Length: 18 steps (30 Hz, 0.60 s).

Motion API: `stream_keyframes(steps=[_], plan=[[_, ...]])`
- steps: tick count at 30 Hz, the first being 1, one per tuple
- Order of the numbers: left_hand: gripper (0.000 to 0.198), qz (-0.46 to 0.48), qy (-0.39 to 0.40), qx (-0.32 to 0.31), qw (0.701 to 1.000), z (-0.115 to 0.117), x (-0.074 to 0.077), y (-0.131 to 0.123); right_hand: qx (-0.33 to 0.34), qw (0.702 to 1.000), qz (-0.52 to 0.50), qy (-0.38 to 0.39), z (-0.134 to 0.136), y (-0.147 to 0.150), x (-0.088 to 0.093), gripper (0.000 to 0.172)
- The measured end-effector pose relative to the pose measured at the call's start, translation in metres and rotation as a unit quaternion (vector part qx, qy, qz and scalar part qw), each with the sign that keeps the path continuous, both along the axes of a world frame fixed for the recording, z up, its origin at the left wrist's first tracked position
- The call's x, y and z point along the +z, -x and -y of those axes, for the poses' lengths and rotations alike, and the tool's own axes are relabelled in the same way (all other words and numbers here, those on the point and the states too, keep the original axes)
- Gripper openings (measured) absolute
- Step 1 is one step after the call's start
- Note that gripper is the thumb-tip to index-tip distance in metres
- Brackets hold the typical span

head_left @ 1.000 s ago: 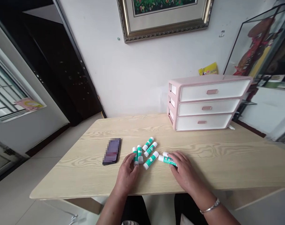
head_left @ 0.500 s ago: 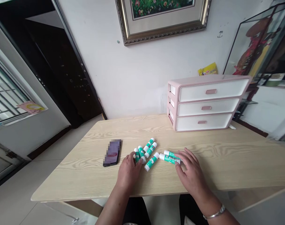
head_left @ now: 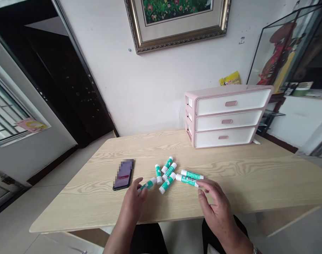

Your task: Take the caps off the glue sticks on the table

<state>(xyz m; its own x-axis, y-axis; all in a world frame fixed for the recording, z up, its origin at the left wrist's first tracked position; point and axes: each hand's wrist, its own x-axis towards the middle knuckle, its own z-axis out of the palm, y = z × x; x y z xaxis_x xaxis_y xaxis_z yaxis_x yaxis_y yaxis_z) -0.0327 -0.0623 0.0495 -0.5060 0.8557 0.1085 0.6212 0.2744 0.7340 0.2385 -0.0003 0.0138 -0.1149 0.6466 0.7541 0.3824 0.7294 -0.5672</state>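
Several green-and-white glue sticks [head_left: 168, 171] lie in a loose cluster on the light wooden table [head_left: 256, 176]. My left hand [head_left: 133, 203] pinches one glue stick [head_left: 148, 184] at the left of the cluster, its white cap pointing right. My right hand [head_left: 216, 204] hovers with fingers apart, its fingertips just right of two glue sticks [head_left: 190, 177] lying side by side. A dark phone [head_left: 123, 174] lies flat to the left of my left hand.
A pink three-drawer organiser [head_left: 226, 118] stands at the back right of the table, drawers closed. A framed picture [head_left: 177, 21] hangs on the white wall. A glass case [head_left: 290, 53] stands at the far right. The table's near edge is under my wrists.
My left hand has drawn back toward me and turned one glue stick out of the cluster. My right hand has come off the right-hand sticks and pulled back slightly.
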Motion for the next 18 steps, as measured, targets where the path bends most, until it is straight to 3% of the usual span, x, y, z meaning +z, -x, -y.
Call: stream_keyframes(steps=[4, 8, 10, 13, 16, 18], plan=[[0.060, 0.192, -0.041, -0.056, 0.979, 0.043, -0.007, -0.010, 0.082, 0.989, 0.007, 0.120, 0.024, 0.013, 0.020, 0.024], [0.059, 0.264, -0.046, -0.157, 0.951, 0.072, -0.025, -0.035, 0.179, 0.948, 0.054, 0.256, 0.045, 0.029, 0.029, 0.034], [0.052, 0.240, -0.044, -0.222, 0.944, 0.075, -0.034, -0.046, 0.200, 0.939, 0.069, 0.270, 0.051, 0.035, 0.027, 0.037], [0.043, 0.119, -0.050, -0.315, 0.940, 0.069, -0.042, -0.054, 0.193, 0.941, 0.090, 0.263, 0.053, 0.037, 0.020, 0.031], [0.044, -0.026, -0.031, -0.359, 0.932, 0.059, -0.045, -0.059, 0.177, 0.942, 0.129, 0.253, 0.054, 0.037, 0.012, 0.023], [0.045, -0.061, -0.010, -0.376, 0.925, 0.054, -0.046, -0.064, 0.182, 0.937, 0.158, 0.255, 0.057, 0.036, 0.010, 0.026]])
